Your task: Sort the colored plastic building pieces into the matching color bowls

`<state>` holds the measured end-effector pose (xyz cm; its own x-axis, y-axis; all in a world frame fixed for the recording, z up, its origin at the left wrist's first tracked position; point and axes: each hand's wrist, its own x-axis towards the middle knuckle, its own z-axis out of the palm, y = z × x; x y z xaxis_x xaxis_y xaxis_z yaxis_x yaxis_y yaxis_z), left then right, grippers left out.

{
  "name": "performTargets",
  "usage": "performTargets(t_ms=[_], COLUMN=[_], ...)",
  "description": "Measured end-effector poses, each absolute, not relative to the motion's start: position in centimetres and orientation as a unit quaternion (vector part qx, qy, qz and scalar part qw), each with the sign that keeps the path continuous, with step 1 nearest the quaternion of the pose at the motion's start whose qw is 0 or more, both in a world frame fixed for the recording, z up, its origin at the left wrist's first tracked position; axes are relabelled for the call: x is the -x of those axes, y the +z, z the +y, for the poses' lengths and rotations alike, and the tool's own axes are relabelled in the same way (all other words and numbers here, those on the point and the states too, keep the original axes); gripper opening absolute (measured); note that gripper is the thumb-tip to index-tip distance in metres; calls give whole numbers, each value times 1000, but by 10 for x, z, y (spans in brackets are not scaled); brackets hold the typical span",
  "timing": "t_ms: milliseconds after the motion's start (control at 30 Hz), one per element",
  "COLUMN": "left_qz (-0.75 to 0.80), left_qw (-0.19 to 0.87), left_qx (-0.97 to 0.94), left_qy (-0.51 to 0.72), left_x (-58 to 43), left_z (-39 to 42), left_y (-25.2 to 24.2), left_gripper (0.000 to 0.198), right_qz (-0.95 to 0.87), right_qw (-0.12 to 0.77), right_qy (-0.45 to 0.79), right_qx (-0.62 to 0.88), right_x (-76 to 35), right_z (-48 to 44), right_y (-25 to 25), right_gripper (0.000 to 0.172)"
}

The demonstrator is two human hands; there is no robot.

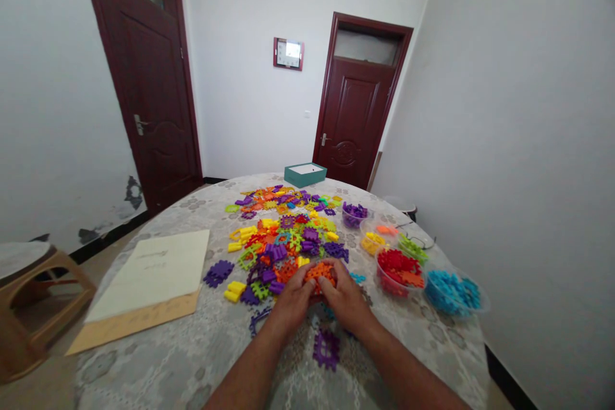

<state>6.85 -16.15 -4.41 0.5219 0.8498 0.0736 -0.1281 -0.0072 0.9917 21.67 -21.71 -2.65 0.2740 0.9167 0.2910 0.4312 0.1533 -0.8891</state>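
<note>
My left hand (291,301) and my right hand (346,300) meet over the round table (192,359), both curled around an orange plastic building piece (321,272) held between the fingertips. Just beyond them lies a spread of several loose interlocking pieces (283,237) in purple, orange, yellow and green. A purple piece (327,349) lies flat between my forearms. Another purple piece (218,272) lies to the left of the pile.
Clear bowls sit at the right: purple pieces (354,213), yellow (372,243), green (412,248), red and orange (398,271), blue (452,293). A cream sheet on a brown envelope (154,272) lies left. A teal box (305,174) stands at the far edge; a wooden stool (29,307) is at left.
</note>
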Motion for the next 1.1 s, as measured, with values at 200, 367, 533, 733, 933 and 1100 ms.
performTargets(t_ms=[200, 367, 533, 733, 933, 1100], left_qz=[340, 297, 274, 295, 281, 266], left_qw=[491, 394, 388, 369, 323, 215], left_qx=[-709, -783, -801, -798, -823, -864], left_qy=[375, 379, 364, 374, 373, 369], left_x=[-65, -68, -67, -67, -68, -67], left_z=[-163, -167, -166, -164, -164, -157], left_y=[-37, -39, -38, -35, -39, -52], left_gripper=[63, 55, 58, 54, 56, 57], right_qz=[-496, -462, -418, -410, -403, -404], right_qw=[536, 556, 576, 577, 575, 583], right_qy=[348, 416, 454, 459, 467, 472], right_qx=[588, 552, 535, 536, 538, 524], right_x=[-218, -226, -229, -227, -228, -228], right_z=[-210, -215, -217, -214, -217, -215], right_y=[-39, -47, -46, -48, -44, -47], right_gripper=[34, 34, 33, 35, 35, 36])
